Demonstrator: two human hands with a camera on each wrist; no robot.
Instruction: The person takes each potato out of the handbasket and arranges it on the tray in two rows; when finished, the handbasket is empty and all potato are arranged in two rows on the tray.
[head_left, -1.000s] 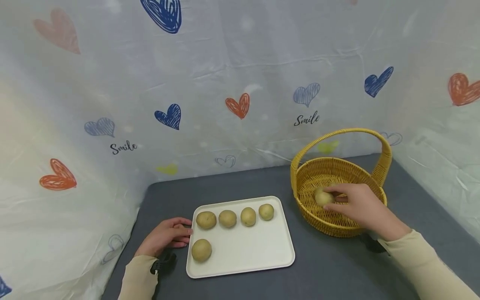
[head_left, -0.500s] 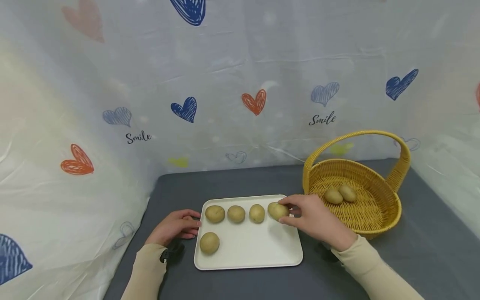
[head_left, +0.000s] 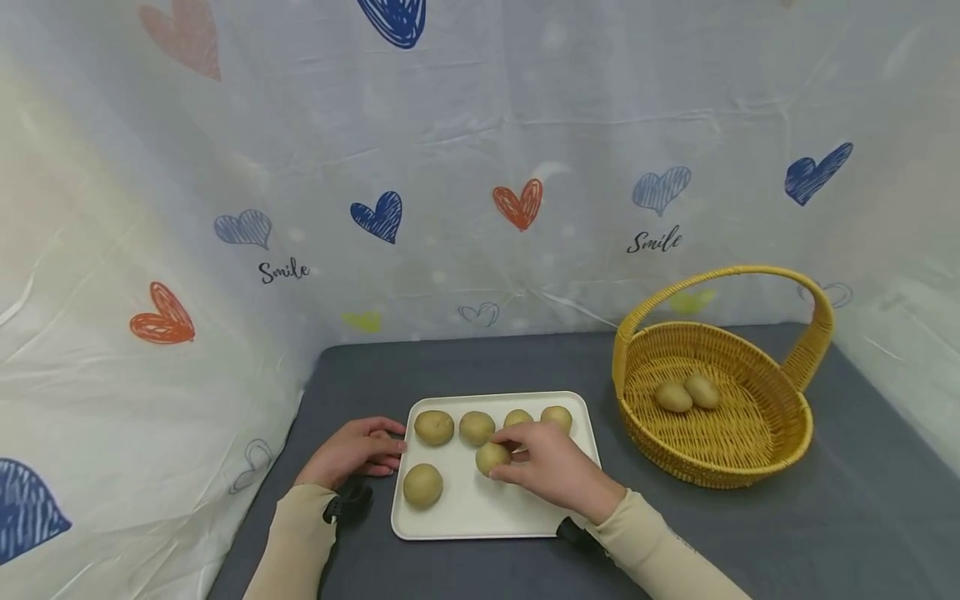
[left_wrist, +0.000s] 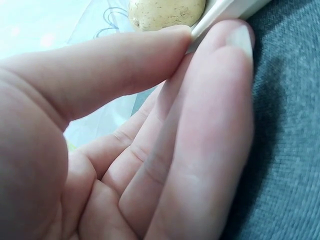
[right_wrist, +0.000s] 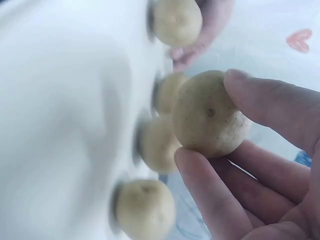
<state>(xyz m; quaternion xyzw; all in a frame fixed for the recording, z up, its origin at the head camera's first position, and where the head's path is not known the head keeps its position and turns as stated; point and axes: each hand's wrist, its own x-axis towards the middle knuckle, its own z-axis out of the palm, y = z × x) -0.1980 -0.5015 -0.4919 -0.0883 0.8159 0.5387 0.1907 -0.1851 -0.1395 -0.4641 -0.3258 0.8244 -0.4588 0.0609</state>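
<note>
My right hand (head_left: 551, 467) pinches a potato (head_left: 491, 459) between thumb and fingers over the white tray (head_left: 480, 508). Up close, the right wrist view has the held potato (right_wrist: 210, 115) at the fingertips, its underside in sight. At the tray's left edge, my left hand (head_left: 360, 454) holds the rim; the left wrist view has the rim (left_wrist: 212, 17) between thumb and finger. Along the tray's back side runs a row of several potatoes (head_left: 434, 427), the right ones partly covered by my right hand. One more potato (head_left: 423, 485) lies at the front left of the tray.
A yellow wicker basket (head_left: 712, 467) with a tall arched handle (head_left: 723, 273) stands right of the tray, two potatoes (head_left: 673, 397) lying in it side by side. Grey cloth (head_left: 450, 367) covers the table. A white curtain printed with hearts hangs behind and at the sides.
My right hand has carried a potato from the basket leftward, past the back row, to above the tray's middle. Two potatoes in the basket came into sight. My left hand stays at the rim.
</note>
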